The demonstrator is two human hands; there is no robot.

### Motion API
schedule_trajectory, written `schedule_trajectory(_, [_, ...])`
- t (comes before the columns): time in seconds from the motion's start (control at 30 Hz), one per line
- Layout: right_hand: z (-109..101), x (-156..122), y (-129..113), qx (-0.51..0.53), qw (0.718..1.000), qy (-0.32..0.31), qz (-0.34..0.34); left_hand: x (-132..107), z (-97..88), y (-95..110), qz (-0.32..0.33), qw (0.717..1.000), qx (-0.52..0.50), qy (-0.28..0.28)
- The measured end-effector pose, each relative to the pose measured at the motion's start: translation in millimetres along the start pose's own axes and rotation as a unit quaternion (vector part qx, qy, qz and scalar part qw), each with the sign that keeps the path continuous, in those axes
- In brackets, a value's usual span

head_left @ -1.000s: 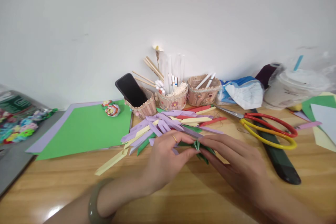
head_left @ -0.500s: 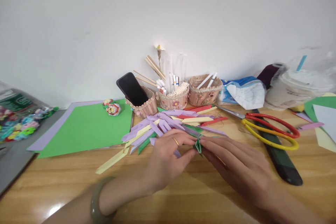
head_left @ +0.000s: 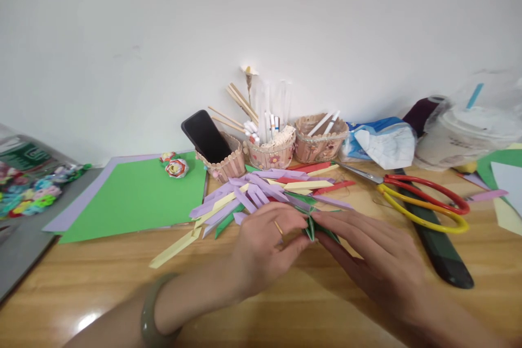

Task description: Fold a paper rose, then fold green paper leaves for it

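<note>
A small folded green paper piece [head_left: 313, 227] sits low over the wooden table [head_left: 122, 283], pinched between both hands. My left hand [head_left: 265, 247], with a ring on one finger and a green bangle [head_left: 153, 312] on the wrist, grips its left side. My right hand [head_left: 375, 261] presses its fingertips on the right side. Just behind the hands lies a heap of folded paper strips [head_left: 261, 190] in purple, yellow, red and green.
Red and yellow scissors [head_left: 420, 198] and a dark sheath [head_left: 440, 255] lie at the right. Behind stand small stick baskets [head_left: 271, 152], one holding a black phone [head_left: 205, 136], plus a tissue pack [head_left: 379, 144] and a lidded cup [head_left: 460, 138]. A green sheet [head_left: 130, 201] lies left.
Both hands have worked on the green piece in place, with the fingers shifting slightly and the paper pressed narrower. The view has drifted a little.
</note>
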State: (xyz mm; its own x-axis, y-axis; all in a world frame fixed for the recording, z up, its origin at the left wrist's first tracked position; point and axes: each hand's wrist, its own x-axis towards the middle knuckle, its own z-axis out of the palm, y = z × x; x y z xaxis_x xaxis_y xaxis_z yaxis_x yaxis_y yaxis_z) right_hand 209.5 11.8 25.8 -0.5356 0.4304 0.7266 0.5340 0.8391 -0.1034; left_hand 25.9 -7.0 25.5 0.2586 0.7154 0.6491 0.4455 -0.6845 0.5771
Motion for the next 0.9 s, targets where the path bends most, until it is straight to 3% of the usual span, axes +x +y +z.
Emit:
schedule_trajectory(0.4, [-2.2,7.8,-1.3,0.049,0.999,0.002,0.008,2.7,-0.6,1.6,0.027,0.999,0.005,0.019])
schedule_trajectory(0.9, [-3.8,7.3,-0.6,0.024,1.000,0.009,-0.010,3.0,0.6,2.4,0.035,0.999,0.012,0.039])
